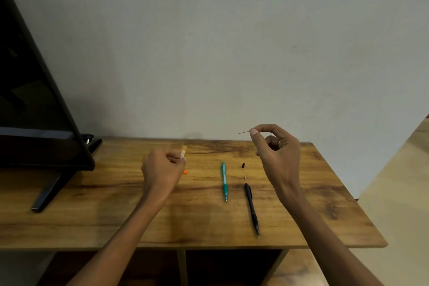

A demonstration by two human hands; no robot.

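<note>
Head camera gives me both hands above the wooden table (92, 216). I see the right hand (276, 148) raised, its thumb and first finger pinching a thin dark lead (243, 132). The lead sticks out of the pinch toward the left, in the air, touching nothing else. Below this pinch, on the table, lie a small black cap (243, 165), a tiny grey piece (245, 177) just nearer to me, and then a black pencil (251, 209). A teal pencil (224, 181) lies just left of them. The left hand (162, 165) is curled around a small pale case (183, 153) with an orange edge, which the fingers mostly hide. Just below this grip a small orange piece (186, 171) lies on the table. Well to the left of it stands a dark screen (34, 123).
</note>
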